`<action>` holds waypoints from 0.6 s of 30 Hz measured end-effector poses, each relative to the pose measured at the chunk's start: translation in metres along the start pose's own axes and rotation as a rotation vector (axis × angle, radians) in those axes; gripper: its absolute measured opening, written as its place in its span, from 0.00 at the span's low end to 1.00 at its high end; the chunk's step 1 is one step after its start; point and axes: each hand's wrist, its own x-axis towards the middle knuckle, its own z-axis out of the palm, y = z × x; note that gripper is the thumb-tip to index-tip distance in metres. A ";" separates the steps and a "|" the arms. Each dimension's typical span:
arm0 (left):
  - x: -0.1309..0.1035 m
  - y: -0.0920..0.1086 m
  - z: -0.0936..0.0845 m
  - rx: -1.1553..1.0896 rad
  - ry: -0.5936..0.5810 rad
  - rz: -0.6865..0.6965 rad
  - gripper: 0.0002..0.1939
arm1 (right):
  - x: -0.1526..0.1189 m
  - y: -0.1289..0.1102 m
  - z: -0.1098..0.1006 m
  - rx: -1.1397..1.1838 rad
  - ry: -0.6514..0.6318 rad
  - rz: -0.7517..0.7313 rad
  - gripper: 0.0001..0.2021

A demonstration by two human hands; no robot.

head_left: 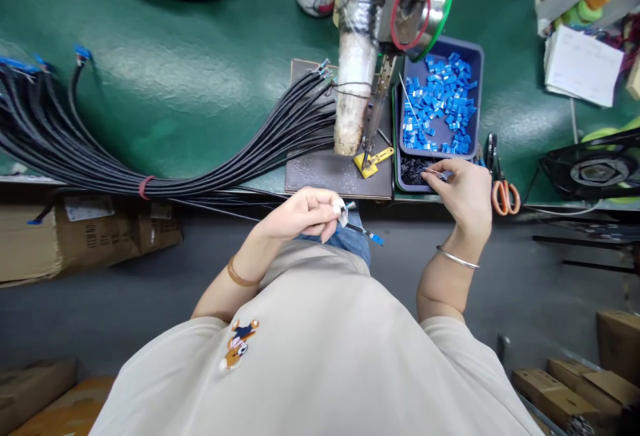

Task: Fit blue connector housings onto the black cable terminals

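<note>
My left hand [313,213] pinches the end of a black cable just off the table's front edge; white covering shows at its fingertips. A blue connector [377,239] hangs on a black cable end beside it. My right hand [463,193] is closed in a pinch over the front of a tray with small black parts [413,171]; a thin, needle-like thing shows at its fingertips, too fine to name. Behind it is a grey-blue bin [479,83] of blue connectors [445,99]. Many black cables [240,163] lie bundled to the left, their stripped ends on a brown board [325,173].
A metal fixture with a white nozzle [353,103] stands over the board, near a yellow piece [370,164]. Orange-handled scissors [506,197] and a black fan [595,169] lie right. Papers [583,66] are at the back right. Cardboard boxes [100,236] stand below the table.
</note>
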 end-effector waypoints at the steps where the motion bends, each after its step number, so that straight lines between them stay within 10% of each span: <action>1: -0.001 -0.001 0.001 -0.054 0.075 0.028 0.17 | 0.002 0.000 0.001 0.007 -0.003 -0.017 0.05; 10: 0.009 -0.002 0.024 0.107 0.467 0.168 0.14 | -0.029 -0.039 -0.002 0.478 0.427 0.120 0.05; 18: 0.012 0.008 0.026 0.310 0.349 0.166 0.18 | -0.053 -0.096 0.030 1.053 0.021 0.064 0.05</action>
